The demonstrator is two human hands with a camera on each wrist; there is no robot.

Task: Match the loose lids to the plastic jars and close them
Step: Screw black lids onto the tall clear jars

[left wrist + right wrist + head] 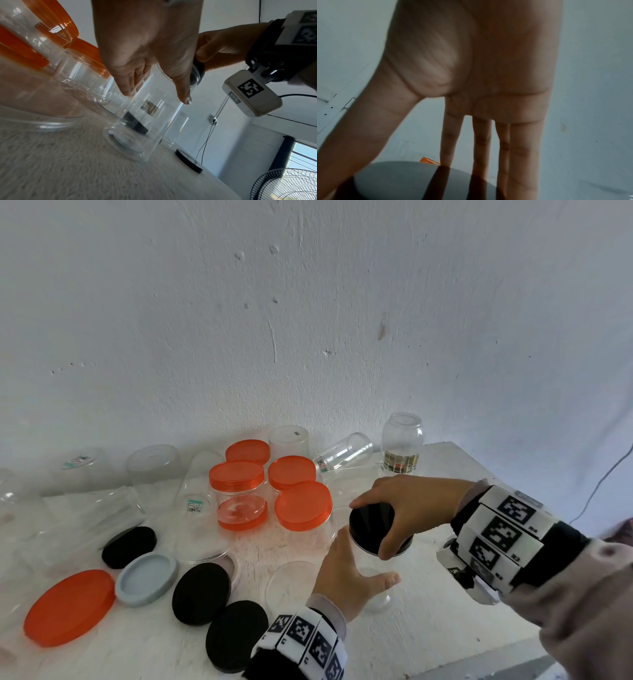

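Note:
A clear plastic jar (379, 599) stands upright on the white table near its front right. My left hand (356, 568) holds its body, thumb in front and fingers behind, as the left wrist view shows through the jar (145, 128). A black lid (368, 523) sits on the jar's mouth. From above, my right hand (373, 527) grips that lid by its rim between thumb and fingers. The right wrist view shows the fingers (481, 148) reaching down over the lid's shiny top (402, 180). Whether the lid is fully seated cannot be told.
Loose lids lie at front left: a large orange one (68, 607), a grey-blue one (147, 578) and three black ones (201, 592). Several orange-lidded jars (236, 494) stand mid-table. Open clear jars line the wall, one (402, 443) at back right. The table edge (496, 645) runs close on the right.

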